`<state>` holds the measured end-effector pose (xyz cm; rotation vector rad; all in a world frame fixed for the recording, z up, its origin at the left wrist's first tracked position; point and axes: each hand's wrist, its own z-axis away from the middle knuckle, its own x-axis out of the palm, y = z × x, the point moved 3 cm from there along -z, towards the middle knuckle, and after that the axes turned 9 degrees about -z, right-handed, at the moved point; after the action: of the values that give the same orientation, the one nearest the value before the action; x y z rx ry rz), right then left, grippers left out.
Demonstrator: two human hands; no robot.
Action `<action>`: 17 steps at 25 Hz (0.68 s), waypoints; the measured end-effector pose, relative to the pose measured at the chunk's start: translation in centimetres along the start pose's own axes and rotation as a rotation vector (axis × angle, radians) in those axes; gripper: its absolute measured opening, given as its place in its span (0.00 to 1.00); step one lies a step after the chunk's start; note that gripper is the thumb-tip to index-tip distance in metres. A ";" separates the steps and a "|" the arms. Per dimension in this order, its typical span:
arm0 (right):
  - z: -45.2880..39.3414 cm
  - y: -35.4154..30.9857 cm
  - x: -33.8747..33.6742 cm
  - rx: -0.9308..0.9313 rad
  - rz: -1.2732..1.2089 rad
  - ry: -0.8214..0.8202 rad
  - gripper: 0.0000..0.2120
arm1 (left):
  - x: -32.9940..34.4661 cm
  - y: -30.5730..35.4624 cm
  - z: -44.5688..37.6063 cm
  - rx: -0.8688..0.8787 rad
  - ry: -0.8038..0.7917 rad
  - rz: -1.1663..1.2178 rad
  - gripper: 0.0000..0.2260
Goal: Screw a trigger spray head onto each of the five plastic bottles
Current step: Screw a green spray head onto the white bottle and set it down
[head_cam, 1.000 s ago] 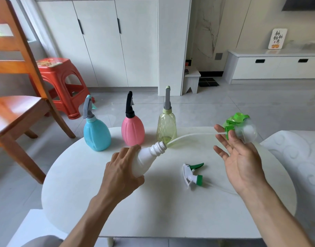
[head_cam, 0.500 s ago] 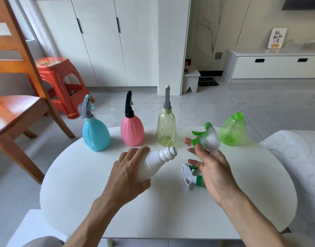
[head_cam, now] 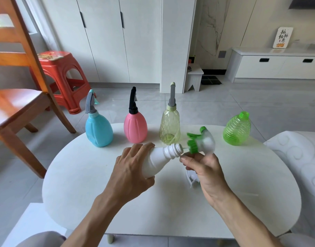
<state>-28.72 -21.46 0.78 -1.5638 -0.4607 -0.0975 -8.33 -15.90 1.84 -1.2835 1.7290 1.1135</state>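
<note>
The left hand (head_cam: 130,172) has its grip clamped round the body of the white bottle (head_cam: 157,160), which is held tilted above the white counter (head_cam: 92,175) with its threaded open neck pointing right and slightly up; the right hand (head_cam: 205,169) has its grip clamped on a spray head (head_cam: 201,140) with a green collar and green trigger, blurred in this view, its collar just beside the bottle's neck and a thin tube running from it into the mouth; a second white spray head (head_cam: 191,179) lies on the counter, largely hidden under the right hand. Along the far edge of the counter stand four more bottles: a blue bottle (head_cam: 99,130) with a grey head, a pink bottle (head_cam: 135,127) with a black head, a pale yellow bottle (head_cam: 169,127) with a grey head, and a green ribbed bottle (head_cam: 237,129) with its neck bare; none of the bottles carries a readable label. Beyond, a small card (head_cam: 282,37) on a white cabinet bears dark brush characters, too small to read; a red stool (head_cam: 62,77) and a wooden chair (head_cam: 14,102) stand at the left.
</note>
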 end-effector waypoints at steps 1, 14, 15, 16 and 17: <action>0.0 -0.1 0.2 0.014 0.000 -0.032 0.10 | -0.1 0.0 -0.1 0.000 0.010 -0.001 0.36; -0.1 -0.4 -1.0 0.116 0.003 0.025 0.09 | 0.5 -0.2 0.0 0.020 -0.026 -0.098 0.35; -0.1 -0.6 -1.1 0.119 0.016 0.001 0.09 | 0.5 -0.2 0.0 0.018 -0.028 -0.103 0.36; -0.2 -0.7 -1.2 0.128 0.024 -0.013 0.09 | 0.5 -0.2 0.0 0.020 -0.030 -0.110 0.36; -0.3 -0.9 -1.5 0.140 0.033 -0.025 0.09 | 0.5 -0.2 0.0 0.025 -0.032 -0.116 0.36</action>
<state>-30.29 -22.14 1.13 -1.4356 -0.4516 -0.0202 -8.24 -16.11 1.37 -1.3261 1.6191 1.0367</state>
